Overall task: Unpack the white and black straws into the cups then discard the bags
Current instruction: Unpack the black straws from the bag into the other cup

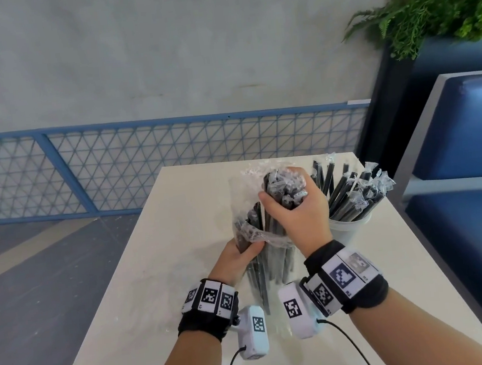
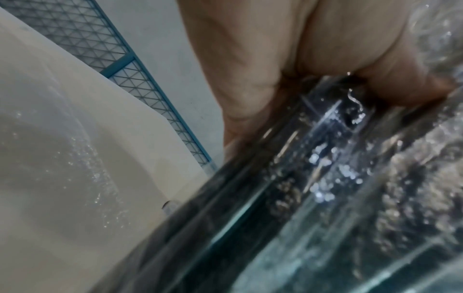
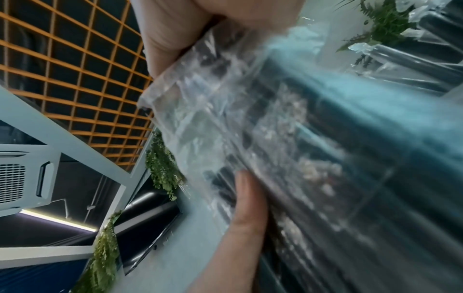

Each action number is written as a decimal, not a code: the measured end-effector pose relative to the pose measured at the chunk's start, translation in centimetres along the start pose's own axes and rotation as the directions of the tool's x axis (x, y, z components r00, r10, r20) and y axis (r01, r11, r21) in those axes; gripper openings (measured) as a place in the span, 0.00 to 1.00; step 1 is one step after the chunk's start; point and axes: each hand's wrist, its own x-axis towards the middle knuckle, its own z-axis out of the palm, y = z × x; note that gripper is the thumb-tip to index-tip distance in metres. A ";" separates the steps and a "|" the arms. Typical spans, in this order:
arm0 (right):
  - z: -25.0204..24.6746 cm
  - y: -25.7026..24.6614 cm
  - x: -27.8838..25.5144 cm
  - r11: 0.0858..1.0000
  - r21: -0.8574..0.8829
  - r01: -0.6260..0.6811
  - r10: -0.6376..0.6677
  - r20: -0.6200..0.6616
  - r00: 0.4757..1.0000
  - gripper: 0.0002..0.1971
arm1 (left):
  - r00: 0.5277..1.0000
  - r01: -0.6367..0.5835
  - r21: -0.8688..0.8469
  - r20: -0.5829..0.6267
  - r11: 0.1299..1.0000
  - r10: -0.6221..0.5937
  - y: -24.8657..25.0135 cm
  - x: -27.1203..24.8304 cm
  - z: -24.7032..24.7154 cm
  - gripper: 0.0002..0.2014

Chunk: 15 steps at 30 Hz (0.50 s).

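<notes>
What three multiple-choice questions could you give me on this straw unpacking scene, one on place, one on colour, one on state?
1. Where is the cup that holds straws?
A. to the right of the hands
B. on the floor
C. on the blue seat

2. What colour are the straws in the bag?
A. white
B. black
C. red

3. What is the right hand doing?
A. resting flat
B. pointing
C. gripping the straw tops

Answers: A, it stands on the table at the right; B, dark tubes show through the clear plastic; C, its fingers curl round the bundle.

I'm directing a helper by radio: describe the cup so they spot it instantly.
On the white table, look to its far right edge, beside the right hand. The cup is the translucent tub bristling with wrapped black straws, unlike the hand-held bag.
</notes>
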 end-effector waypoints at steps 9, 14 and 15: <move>-0.7 0.9 -0.8 0.997 0.052 0.058 -0.056 -0.039 0.998 0.29 | 0.994 -0.104 -0.049 -0.038 0.993 0.102 0.8 0.0 1.6 0.07; -1.8 0.1 1.5 0.989 0.144 -0.011 0.025 -0.099 0.995 0.26 | 0.987 -0.156 -0.023 -0.025 0.987 0.156 1.7 0.1 2.2 0.16; -2.0 -0.1 1.9 0.986 0.165 -0.018 0.037 -0.110 0.993 0.25 | 0.987 -0.159 -0.008 -0.028 0.987 0.159 1.7 0.3 2.3 0.16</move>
